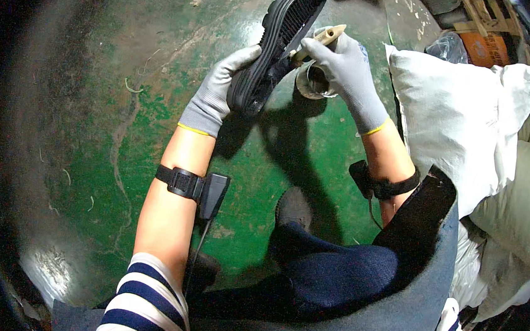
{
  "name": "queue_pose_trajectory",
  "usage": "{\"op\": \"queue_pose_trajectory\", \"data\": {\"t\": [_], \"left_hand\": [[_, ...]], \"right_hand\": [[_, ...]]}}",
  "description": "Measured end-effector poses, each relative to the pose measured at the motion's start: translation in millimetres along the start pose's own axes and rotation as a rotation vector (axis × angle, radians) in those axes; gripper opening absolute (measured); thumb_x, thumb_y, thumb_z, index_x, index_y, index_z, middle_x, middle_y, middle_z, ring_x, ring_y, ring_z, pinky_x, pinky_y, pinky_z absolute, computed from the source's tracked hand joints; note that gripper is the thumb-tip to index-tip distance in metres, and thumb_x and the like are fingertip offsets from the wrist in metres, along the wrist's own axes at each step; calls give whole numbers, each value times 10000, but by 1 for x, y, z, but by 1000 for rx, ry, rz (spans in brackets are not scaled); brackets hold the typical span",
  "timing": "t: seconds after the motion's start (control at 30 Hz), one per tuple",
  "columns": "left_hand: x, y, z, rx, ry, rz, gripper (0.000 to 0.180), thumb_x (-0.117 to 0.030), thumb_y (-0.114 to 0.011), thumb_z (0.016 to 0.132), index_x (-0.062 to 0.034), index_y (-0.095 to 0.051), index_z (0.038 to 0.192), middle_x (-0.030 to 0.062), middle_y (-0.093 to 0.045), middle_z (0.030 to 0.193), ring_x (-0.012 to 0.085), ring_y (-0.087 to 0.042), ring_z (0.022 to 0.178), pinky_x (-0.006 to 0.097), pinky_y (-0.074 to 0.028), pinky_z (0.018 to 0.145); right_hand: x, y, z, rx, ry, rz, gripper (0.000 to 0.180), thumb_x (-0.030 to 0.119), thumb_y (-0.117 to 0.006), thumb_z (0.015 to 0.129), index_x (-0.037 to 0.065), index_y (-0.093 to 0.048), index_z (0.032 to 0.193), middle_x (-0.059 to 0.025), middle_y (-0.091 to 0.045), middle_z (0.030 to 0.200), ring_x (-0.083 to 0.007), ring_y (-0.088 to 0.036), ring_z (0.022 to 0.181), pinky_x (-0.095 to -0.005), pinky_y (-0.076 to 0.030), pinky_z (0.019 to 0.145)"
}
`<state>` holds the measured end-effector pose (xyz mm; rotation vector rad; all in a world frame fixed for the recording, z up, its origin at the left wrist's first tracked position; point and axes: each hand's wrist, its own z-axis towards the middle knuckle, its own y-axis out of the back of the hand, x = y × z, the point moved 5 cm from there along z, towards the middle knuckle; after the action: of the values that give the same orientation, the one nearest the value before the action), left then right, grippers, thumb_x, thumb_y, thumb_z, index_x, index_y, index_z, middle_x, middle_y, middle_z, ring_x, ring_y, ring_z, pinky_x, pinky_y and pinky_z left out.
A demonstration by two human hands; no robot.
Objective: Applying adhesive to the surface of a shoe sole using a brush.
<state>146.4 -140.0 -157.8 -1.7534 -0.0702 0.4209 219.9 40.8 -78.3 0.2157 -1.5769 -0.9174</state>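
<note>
A black shoe sole (288, 25) is held up at a slant, its ribbed hollow inside facing right. My left hand (221, 86), in a grey-white glove with a yellow cuff edge, is closed on the sole's left edge. In my right hand (344, 68), gloved the same way, is a brush (330, 35) with a pale wooden handle. The brush's working end is at the sole's inner side, partly hidden by my fingers and the sole. Below my right hand stands a small round pot (306, 88) with a smeared wall, partly covered by the hand.
White stuffed sacks (452, 112) are piled on the right, with greenish ones (520, 200) beside them. Behind them are an orange box (486, 49) and wooden slats (480, 14). The worn green floor (132, 173) has scattered scraps. A blue-grey apron (352, 324) covers my lap.
</note>
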Motion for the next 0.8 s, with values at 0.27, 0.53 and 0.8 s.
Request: {"op": "queue_pose_trajectory", "data": {"t": [0.27, 0.53, 0.8], "left_hand": [[-12, -12, 3, -131, -26, 33, 320, -183, -558, 1008, 25, -620, 1243, 160, -725, 1108, 231, -730, 937, 371, -613, 864], [-8, -5, -6, -70, 12, -26, 374, -225, -527, 1014, 39, -635, 1256, 201, -700, 1189, 308, -701, 1064, 444, -561, 981], [-15, -4, -12, -94, -46, -75, 335, -196, -543, 1011, 37, -626, 1238, 194, -715, 1137, 275, -723, 991, 404, -601, 902]], "right_hand": [[-10, 4, 22, -77, 436, -444, 179, 302, -606, 929, 273, -726, 1057, -154, -702, 938, -342, -699, 832, -437, -555, 717], [-2, 34, 56, -271, 48, -148, 217, 268, -663, 931, 63, -687, 1000, -101, -727, 881, -217, -700, 821, -340, -521, 746], [30, 1, -2, -238, 584, -362, 186, 200, -741, 789, 203, -711, 973, -45, -709, 961, -278, -659, 908, -386, -484, 823]]}}
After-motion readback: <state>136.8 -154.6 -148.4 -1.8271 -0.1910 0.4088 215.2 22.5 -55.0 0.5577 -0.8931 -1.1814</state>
